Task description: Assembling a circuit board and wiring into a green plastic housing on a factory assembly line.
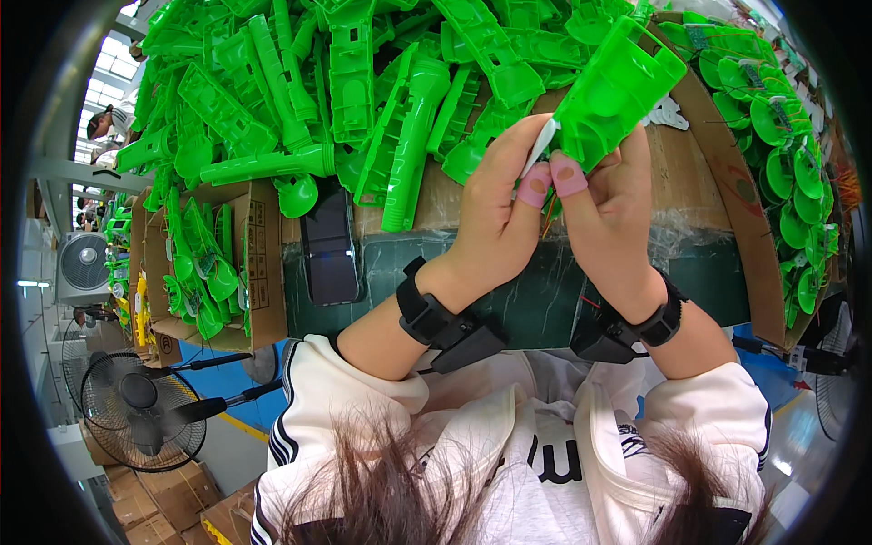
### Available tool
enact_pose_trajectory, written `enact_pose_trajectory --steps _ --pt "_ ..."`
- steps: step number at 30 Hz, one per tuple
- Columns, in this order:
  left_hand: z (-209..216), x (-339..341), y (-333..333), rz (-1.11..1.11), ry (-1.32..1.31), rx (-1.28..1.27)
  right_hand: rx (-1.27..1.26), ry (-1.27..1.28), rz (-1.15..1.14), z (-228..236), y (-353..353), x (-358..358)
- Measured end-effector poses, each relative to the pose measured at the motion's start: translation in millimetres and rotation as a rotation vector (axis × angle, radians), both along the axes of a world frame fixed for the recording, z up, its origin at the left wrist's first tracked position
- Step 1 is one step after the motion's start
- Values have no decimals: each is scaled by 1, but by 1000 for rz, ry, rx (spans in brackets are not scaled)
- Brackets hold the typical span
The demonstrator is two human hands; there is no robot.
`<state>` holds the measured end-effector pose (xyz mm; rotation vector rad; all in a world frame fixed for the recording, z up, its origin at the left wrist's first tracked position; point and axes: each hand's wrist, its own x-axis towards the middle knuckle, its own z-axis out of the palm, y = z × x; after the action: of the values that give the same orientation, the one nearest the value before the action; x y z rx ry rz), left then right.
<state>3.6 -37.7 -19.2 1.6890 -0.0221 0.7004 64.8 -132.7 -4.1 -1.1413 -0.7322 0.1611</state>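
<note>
1. Left of the phone (329, 250), an open carton (265, 263) holds green parts with rounded cups.
2. Beyond the phone, and spreading to both sides of it, lies a loose heap of green plastic shells (352, 91); the phone itself lies flat on the dark green counter (409, 263), its top end close against the heap.
3. Right of the phone, the left hand (504, 200) is raised, its thumb wearing a pink cover (533, 185). Its fingers are pinched on a small white piece (540, 145), which stands tilted along the near left edge of the held shell. Whether those fingers also press the shell cannot be told.
4. Farther right of the phone and beyond it, the held green shell (622, 86) is in the air, up and to the right of both thumbs. Its long axis slants from the thumbs toward the upper right.
5. The right hand (613, 204), farther from the phone, is the nearer one to the shell's body; its fingers are clamped on the shell's lower end, partly hidden behind it.
6. Far right of the phone, a cardboard wall (731, 173) borders stacked green cupped parts (781, 173) with thin wires.
</note>
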Motion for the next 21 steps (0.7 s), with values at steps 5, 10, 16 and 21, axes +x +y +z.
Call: enact_pose_trajectory --steps 5,10,16,21 --pt "-2 2 3 6 -46 101 2 -11 11 -3 0 1" --pt "-1 6 5 -68 32 -78 -76 -10 112 6 -6 19" --pt "10 8 15 39 -173 -161 -45 166 250 15 -12 41" --pt "11 3 33 -60 -193 -356 -50 210 280 18 -14 40"
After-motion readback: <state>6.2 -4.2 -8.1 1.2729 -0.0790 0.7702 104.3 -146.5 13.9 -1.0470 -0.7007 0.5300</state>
